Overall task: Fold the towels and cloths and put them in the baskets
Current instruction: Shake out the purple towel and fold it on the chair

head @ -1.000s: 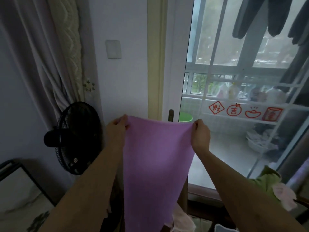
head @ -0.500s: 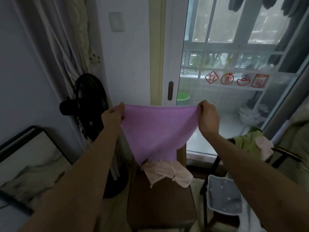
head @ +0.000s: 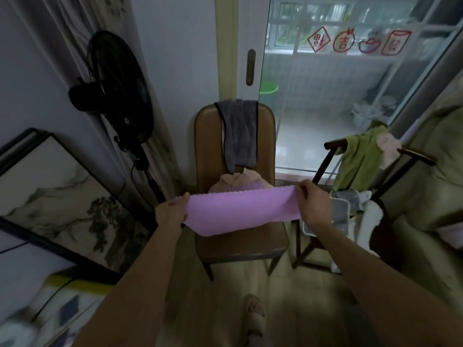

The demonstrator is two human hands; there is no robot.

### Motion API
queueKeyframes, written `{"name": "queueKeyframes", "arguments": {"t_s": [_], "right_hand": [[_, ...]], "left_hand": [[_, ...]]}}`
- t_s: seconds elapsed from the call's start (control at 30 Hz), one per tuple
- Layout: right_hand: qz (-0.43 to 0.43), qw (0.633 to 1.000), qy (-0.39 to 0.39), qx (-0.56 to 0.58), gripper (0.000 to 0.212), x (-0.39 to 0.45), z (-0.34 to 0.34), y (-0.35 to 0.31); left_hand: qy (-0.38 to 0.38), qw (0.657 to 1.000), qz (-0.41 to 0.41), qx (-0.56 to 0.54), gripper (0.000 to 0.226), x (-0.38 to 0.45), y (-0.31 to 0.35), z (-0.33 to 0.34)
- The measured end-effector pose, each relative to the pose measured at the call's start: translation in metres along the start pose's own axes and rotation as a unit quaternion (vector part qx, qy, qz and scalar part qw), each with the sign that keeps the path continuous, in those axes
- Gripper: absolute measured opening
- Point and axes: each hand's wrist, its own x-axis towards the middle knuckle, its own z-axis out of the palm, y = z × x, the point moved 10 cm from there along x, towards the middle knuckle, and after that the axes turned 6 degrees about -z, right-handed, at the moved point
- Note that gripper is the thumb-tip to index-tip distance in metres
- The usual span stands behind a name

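Note:
A purple cloth [head: 240, 210] hangs stretched between my two hands, low over the seat of a brown chair [head: 240, 244]. My left hand [head: 172, 211] pinches its left corner and my right hand [head: 312, 205] pinches its right corner. A grey towel [head: 240, 131] is draped over the chair's backrest. A pale pink cloth [head: 238, 182] lies bunched on the seat behind the purple one. A green cloth [head: 360, 156] and a pink cloth [head: 388, 149] hang on a dark chair frame at the right, above a white basket [head: 343, 211].
A black standing fan [head: 117, 88] is at the left by the curtain. A framed painting [head: 57, 199] leans against the left wall. A glass sliding door [head: 325, 83] is behind the chair. My sandalled foot [head: 253, 314] is on the wooden floor.
The view tilted down from the door to the chair. Both hands brought the purple cloth down from chest height to just above the seat, and it now hangs shorter.

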Motion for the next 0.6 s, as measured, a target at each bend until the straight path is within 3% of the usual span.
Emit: {"name": "queueKeyframes", "arguments": {"t_s": [0.07,0.13,0.27,0.4,0.6], "right_hand": [[0.028,0.999,-0.020,0.022,0.016,-0.016,0.016,0.018],[0.050,0.997,-0.049,0.036,0.016,-0.027,0.034,0.034],[0.130,0.980,-0.092,0.120,0.018,-0.037,0.067,0.062],[0.216,0.948,-0.104,0.210,0.019,-0.036,0.104,0.091],[0.244,0.936,-0.123,0.221,0.021,-0.021,0.151,0.134]], "left_hand": [[-0.007,0.998,-0.041,0.037,0.050,0.004,-0.032,0.001],[-0.014,0.999,-0.018,0.035,0.047,0.014,-0.049,0.002],[0.026,0.996,-0.059,0.062,0.049,0.026,-0.076,-0.003],[0.011,0.999,-0.013,0.038,0.039,0.052,-0.085,0.010],[0.033,0.995,-0.056,0.074,0.041,0.106,-0.125,0.029]]}}
